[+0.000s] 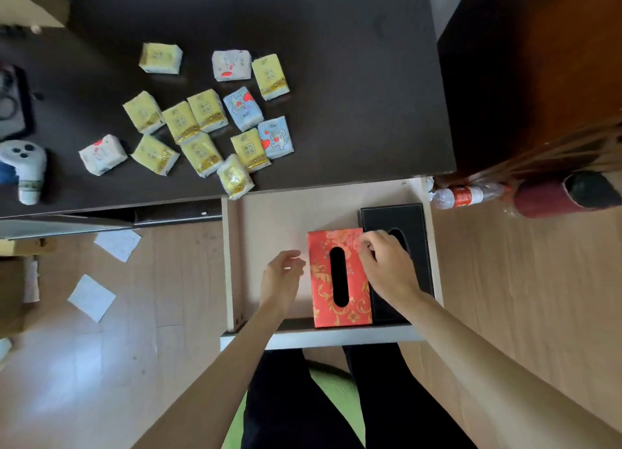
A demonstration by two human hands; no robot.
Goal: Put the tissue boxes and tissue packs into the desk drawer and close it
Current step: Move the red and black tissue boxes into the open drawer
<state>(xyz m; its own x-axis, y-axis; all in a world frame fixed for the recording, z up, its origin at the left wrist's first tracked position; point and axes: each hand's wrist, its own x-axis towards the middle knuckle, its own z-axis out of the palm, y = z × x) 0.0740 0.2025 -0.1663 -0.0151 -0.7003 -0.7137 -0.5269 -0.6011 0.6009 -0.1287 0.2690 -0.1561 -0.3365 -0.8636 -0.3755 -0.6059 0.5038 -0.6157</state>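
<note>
The desk drawer is pulled out below the dark desk top. Inside it a red floral tissue box lies beside a black tissue box, which sits against the drawer's right wall. My right hand rests over the seam between the two boxes, fingers curled on the red box's upper right corner. My left hand hovers just left of the red box, fingers apart, holding nothing. Several yellow, blue and white tissue packs lie scattered on the desk; one yellow pack overhangs the desk's front edge above the drawer.
A white game controller and a dark tray sit at the desk's left. A plastic bottle and a red cylinder lie on the floor at right. Paper sheets lie on the floor at left. My legs and a green chair are below the drawer.
</note>
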